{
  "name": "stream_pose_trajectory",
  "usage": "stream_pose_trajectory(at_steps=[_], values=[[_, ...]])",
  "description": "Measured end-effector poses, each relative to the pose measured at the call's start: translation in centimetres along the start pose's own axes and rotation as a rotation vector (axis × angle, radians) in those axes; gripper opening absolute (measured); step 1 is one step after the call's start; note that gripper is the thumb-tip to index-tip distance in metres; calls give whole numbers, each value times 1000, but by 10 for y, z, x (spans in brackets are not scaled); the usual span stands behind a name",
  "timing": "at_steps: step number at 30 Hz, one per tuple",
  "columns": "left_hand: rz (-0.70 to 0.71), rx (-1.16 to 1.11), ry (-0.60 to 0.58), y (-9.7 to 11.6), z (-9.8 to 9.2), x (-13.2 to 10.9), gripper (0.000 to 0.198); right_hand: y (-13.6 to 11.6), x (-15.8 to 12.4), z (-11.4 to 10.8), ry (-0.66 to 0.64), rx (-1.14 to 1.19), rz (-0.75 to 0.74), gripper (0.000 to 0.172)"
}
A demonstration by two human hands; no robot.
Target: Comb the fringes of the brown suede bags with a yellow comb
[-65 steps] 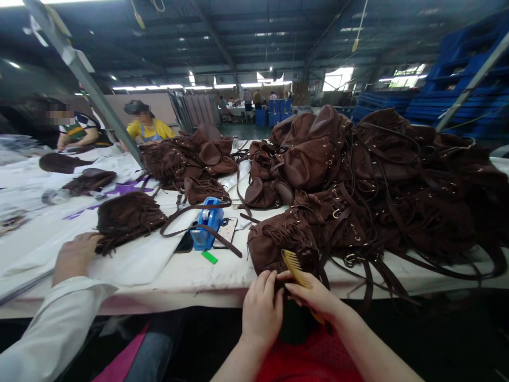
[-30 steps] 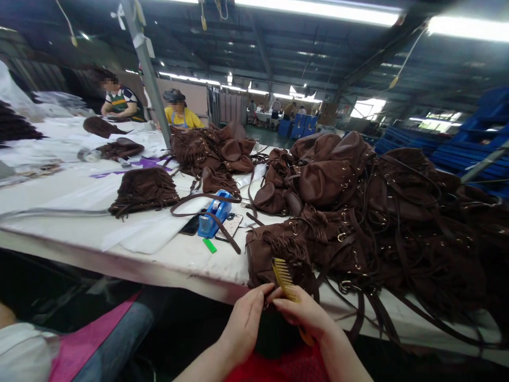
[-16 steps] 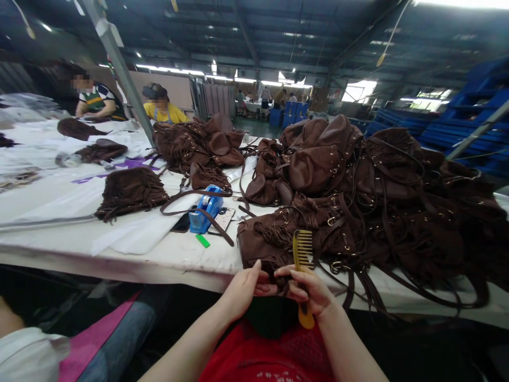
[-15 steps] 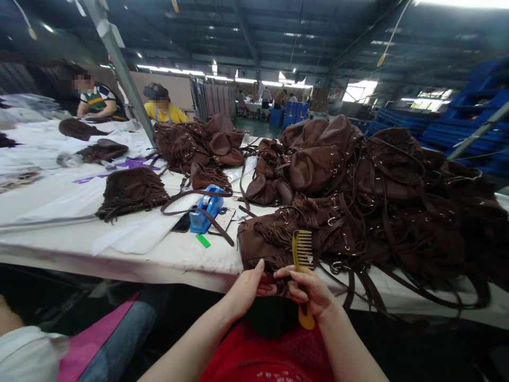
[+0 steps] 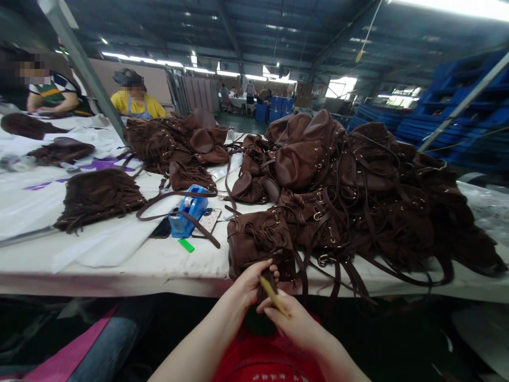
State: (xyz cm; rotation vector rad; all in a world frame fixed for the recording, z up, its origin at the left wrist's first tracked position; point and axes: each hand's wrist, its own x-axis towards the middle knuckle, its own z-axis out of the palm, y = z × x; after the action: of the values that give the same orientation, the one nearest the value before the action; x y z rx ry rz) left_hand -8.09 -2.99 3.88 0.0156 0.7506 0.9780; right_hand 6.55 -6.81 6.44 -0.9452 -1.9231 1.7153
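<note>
A brown fringed bag (image 5: 248, 241) lies at the table's front edge, directly beyond my hands. My left hand (image 5: 252, 280) is closed around a bunch of the bag's dark fringe. In my right hand (image 5: 289, 314) is a yellow comb (image 5: 272, 293), turned nearly edge-on so its teeth hardly show. The comb's upper end lies over the fringe, close to the fingers of my left hand. Part of the fringe is hidden by both hands.
A large heap of brown bags (image 5: 314, 159) covers the table's right side, straps hanging over the front. To the left are a blue tape dispenser (image 5: 189, 212), phones, a green piece (image 5: 186, 245) and another fringed bag (image 5: 101, 196). Two people sit across the table.
The comb has tilted from upright, teeth showing, to slanting toward my left hand. Both hands have drawn closer together, and my left fingers have closed on the fringe. The view has shifted right.
</note>
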Motion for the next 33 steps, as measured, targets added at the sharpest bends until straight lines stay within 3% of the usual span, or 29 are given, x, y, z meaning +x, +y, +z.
stream_pose_trajectory(at_steps=[3, 5, 6, 9, 11, 14, 19, 24, 26, 29, 33], values=[[-8, -35, -49, 4, -7, 1, 35, -5, -24, 3, -122, -178, -57, 18], [48, -52, -69, 9, -11, 0, 30, -5, -36, 1, -254, -188, -46, 17], [69, -44, -71, 12, -14, 0, 26, -4, -38, -3, -253, -209, -34, 17], [84, 35, -42, 16, -18, -1, 14, 0, -33, -25, -15, -315, -5, 26], [76, 71, -7, 16, -17, -3, 16, 1, -20, -44, 155, -364, -17, 40], [88, 17, 7, 11, -14, -3, 21, 3, 7, -63, 338, -472, -63, 38], [102, -153, -26, 6, -9, -1, 30, 17, 50, -59, 647, -941, -175, 42], [24, -297, -386, 15, -7, -9, 47, 38, 57, -38, 576, -1052, -255, 43], [-23, -300, -448, 19, -7, -12, 49, 43, 48, -28, 503, -1023, -285, 42], [-34, -295, -388, 20, -8, -10, 37, 45, 31, -16, 403, -974, -306, 40], [95, -88, -62, 14, -3, 3, 28, 45, 14, -8, 355, -888, -257, 40]])
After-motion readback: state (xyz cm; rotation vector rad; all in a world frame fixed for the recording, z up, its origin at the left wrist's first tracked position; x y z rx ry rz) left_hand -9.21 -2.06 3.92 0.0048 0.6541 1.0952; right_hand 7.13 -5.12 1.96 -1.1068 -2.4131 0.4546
